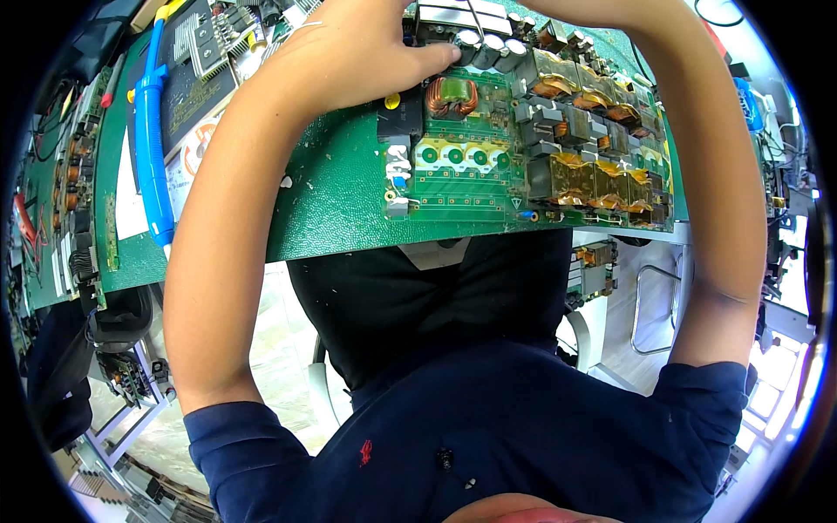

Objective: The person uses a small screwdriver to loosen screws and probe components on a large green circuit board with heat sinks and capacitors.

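Note:
A large green circuit board (462, 205) lies near the front edge of the bench. It carries a copper-wound coil (452, 98), several round capacitors (493, 52) and rows of transformers wrapped in amber tape (575, 179). My left hand (375, 54) reaches over its far left part, with the thumb against the capacitors; the other fingers are cut off by the top edge. My right hand (580, 9) is mostly beyond the top edge, fingers hidden, its arm arching around the board's right side. A thin dark rod (475, 16) slants down toward the capacitors; its upper end is out of sight.
A blue desoldering pump (152, 131) lies left of my left forearm, across a dark panel (187, 96) and white paper (131, 213). Metal heat sinks (205, 48) sit at the far left. More boards (78, 192) line the left side. The green bench mat (327, 209) ends before my lap.

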`<state>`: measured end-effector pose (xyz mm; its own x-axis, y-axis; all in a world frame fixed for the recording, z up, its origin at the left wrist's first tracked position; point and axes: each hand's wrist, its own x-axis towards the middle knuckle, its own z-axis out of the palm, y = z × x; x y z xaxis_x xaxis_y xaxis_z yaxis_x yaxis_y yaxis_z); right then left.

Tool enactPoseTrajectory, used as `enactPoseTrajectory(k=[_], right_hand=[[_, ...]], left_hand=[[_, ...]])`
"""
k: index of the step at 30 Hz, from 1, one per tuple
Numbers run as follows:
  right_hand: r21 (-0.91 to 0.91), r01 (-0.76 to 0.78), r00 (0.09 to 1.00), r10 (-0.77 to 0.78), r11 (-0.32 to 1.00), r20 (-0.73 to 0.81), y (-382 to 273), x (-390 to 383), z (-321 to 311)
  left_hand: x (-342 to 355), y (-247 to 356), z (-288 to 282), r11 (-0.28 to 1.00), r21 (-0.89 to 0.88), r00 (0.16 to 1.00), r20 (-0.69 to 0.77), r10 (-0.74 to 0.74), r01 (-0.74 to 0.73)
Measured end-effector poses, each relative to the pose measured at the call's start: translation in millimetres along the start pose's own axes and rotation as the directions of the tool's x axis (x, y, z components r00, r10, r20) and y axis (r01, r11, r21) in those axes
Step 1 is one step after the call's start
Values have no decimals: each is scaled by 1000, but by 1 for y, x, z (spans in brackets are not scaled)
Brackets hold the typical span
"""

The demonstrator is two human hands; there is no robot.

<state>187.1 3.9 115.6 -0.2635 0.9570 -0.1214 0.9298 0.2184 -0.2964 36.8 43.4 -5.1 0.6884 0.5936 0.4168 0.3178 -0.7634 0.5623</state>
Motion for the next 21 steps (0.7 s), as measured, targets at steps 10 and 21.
enactPoseTrajectory(k=[10, 21], right_hand=[[85, 237, 971, -239, 968, 14, 23, -5, -1], [153, 519, 853, -500, 841, -150, 73, 4, 8]], left_hand=[[3, 7, 4, 1000, -11, 999, -35, -11, 10], [9, 9, 17, 998, 19, 989, -133, 62, -60]])
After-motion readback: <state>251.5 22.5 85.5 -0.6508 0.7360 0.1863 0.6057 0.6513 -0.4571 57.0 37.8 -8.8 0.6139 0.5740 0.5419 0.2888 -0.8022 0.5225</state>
